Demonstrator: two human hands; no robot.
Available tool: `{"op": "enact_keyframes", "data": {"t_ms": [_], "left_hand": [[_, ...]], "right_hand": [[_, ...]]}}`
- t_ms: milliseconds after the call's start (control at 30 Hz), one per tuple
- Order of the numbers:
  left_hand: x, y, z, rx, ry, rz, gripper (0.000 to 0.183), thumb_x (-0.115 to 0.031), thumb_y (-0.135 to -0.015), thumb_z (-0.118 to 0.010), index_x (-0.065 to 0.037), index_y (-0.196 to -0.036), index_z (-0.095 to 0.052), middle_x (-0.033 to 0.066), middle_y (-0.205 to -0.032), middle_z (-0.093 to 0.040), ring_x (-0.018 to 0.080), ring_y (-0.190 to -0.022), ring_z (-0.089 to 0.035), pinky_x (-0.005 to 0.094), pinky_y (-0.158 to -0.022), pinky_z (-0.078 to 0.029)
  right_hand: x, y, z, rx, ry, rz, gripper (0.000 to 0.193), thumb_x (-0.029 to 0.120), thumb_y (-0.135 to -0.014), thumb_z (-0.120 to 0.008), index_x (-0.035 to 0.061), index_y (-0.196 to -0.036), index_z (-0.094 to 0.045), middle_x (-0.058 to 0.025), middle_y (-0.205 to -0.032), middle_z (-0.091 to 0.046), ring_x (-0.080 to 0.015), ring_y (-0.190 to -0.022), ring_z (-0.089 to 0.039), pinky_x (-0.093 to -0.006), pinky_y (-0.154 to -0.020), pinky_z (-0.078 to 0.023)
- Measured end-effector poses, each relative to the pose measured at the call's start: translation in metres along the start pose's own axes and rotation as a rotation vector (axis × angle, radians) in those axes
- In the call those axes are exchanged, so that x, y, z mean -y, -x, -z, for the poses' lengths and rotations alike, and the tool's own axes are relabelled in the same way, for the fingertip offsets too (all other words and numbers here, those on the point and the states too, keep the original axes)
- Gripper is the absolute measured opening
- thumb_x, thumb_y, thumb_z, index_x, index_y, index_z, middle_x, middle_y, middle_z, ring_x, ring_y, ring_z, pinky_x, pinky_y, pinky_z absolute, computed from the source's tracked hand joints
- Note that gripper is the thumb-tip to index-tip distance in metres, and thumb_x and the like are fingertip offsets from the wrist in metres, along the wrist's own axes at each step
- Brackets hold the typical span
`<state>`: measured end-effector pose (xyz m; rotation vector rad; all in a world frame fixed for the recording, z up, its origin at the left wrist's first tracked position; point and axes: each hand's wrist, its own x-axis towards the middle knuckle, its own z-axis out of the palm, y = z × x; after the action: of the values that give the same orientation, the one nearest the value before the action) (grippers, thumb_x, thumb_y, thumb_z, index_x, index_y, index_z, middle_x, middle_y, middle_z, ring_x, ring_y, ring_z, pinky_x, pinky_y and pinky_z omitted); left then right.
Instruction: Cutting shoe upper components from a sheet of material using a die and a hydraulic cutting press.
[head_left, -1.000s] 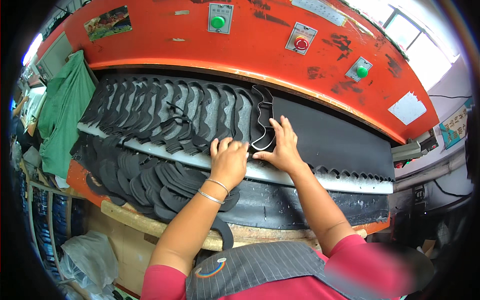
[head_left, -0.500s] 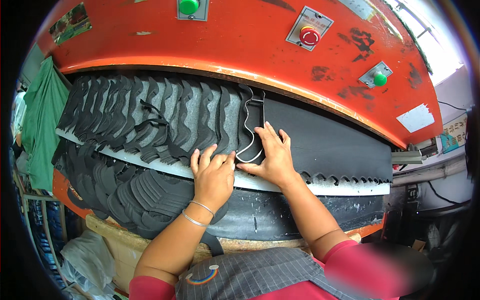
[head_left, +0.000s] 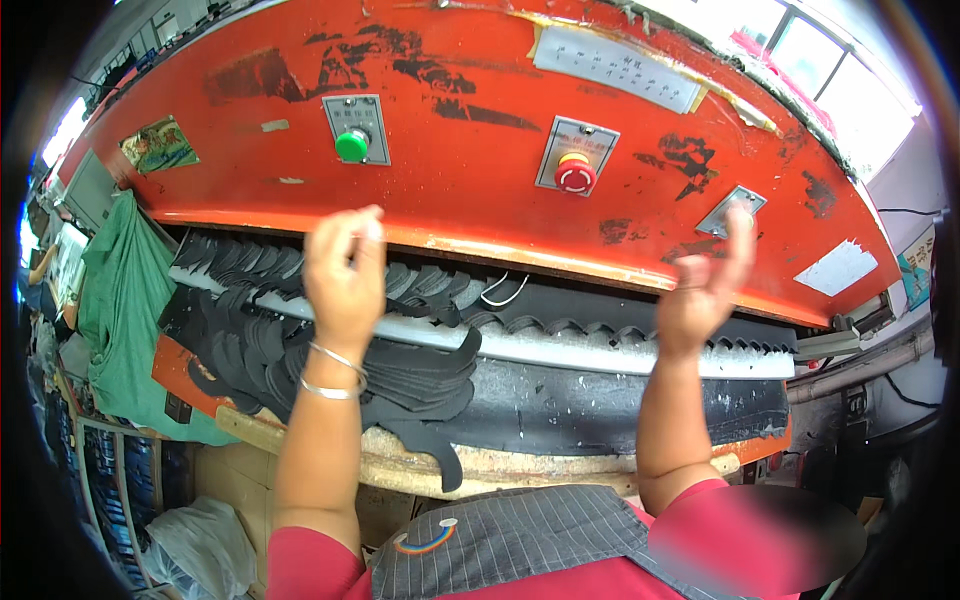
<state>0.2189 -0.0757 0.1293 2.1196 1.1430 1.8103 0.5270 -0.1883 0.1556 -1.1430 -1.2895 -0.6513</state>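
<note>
My left hand [head_left: 343, 280] is raised in front of the red press [head_left: 440, 190], holding nothing, its fingers bent and a little apart. Above it, on a metal plate, is a green button [head_left: 352, 146], not touched. My right hand [head_left: 703, 300] has a finger stretched up over the right-hand button plate [head_left: 718, 218]; that finger hides the button, and whether it presses is unclear. A cutting die with a white edge [head_left: 505, 292] lies on the black sheet [head_left: 580, 302], partly under the press. Cut black wavy pieces [head_left: 245, 262] cover the left of the bed.
A red stop button [head_left: 575, 175] sits between the two button plates. Loose black cut pieces [head_left: 420, 385] pile on the front ledge [head_left: 580, 415]; one hangs over its edge. Green cloth [head_left: 125, 310] drapes at the left. A pale strip [head_left: 540, 347] runs along the bed's front.
Both hands have left the die and risen toward the press front, the left going left and the right going right. The view has tilted up, and the bed now shows more beneath the press.
</note>
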Motion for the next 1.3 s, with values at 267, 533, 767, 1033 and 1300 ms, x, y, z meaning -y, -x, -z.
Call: {"op": "enact_keyframes", "data": {"t_ms": [267, 533, 767, 1033, 1300], "left_hand": [[0.016, -0.091, 0.022, 0.142, -0.031, -0.054, 0.026, -0.018, -0.094, -0.054, -0.003, -0.073, -0.054, 0.0126, -0.072, -0.049, 0.0331, -0.068, -0.048, 0.0405, -0.062, -0.038], [-0.069, 0.041, 0.041, 0.769, 0.115, 0.069, 0.028, -0.036, -0.079, -0.072, -0.009, -0.078, -0.065, 0.0092, -0.079, -0.061, 0.0298, -0.081, -0.059, 0.0402, -0.072, -0.048], [-0.121, 0.149, 0.046, 0.99, -0.185, -0.187, 0.064, -0.035, -0.062, -0.081, -0.004, -0.114, -0.06, 0.0083, -0.101, -0.06, 0.0267, -0.098, -0.056, 0.0379, -0.089, -0.042], [-0.12, 0.177, 0.035, 0.827, -0.263, -0.193, 0.043, -0.024, -0.062, -0.081, -0.009, -0.098, -0.062, 0.0064, -0.091, -0.057, 0.0255, -0.093, -0.055, 0.0368, -0.083, -0.039], [-0.116, 0.168, 0.03, 0.974, -0.256, -0.091, 0.038, -0.022, -0.064, -0.081, -0.011, -0.096, -0.063, 0.0068, -0.094, -0.059, 0.0262, -0.098, -0.055, 0.0381, -0.086, -0.039]], "right_hand": [[-0.039, -0.101, 0.002, -0.307, 0.593, 0.159, 0.053, 0.041, -0.099, -0.045, -0.0027, -0.128, -0.05, -0.0205, -0.144, -0.033, -0.037, -0.138, -0.025, -0.0515, -0.114, -0.014], [0.02, 0.044, 0.049, 0.481, -0.028, -0.156, 0.032, 0.009, -0.083, -0.063, 0.0015, -0.113, -0.058, -0.0164, -0.114, -0.058, -0.0333, -0.11, -0.053, -0.0446, -0.096, -0.041], [0.129, 0.099, 0.102, 1.023, -0.061, -0.07, 0.055, 0.035, -0.071, -0.078, 0.0052, -0.114, -0.06, -0.0132, -0.112, -0.059, -0.0336, -0.105, -0.055, -0.0441, -0.092, -0.042], [0.127, 0.137, 0.106, 1.13, 0.256, -0.224, 0.047, 0.03, -0.063, -0.083, 0.0065, -0.1, -0.065, -0.0119, -0.095, -0.06, -0.0296, -0.096, -0.057, -0.0378, -0.083, -0.048], [0.113, 0.135, 0.101, 1.231, 0.22, -0.221, 0.045, 0.026, -0.063, -0.082, 0.0069, -0.1, -0.066, -0.0134, -0.095, -0.06, -0.0305, -0.096, -0.057, -0.0385, -0.083, -0.049]]}}
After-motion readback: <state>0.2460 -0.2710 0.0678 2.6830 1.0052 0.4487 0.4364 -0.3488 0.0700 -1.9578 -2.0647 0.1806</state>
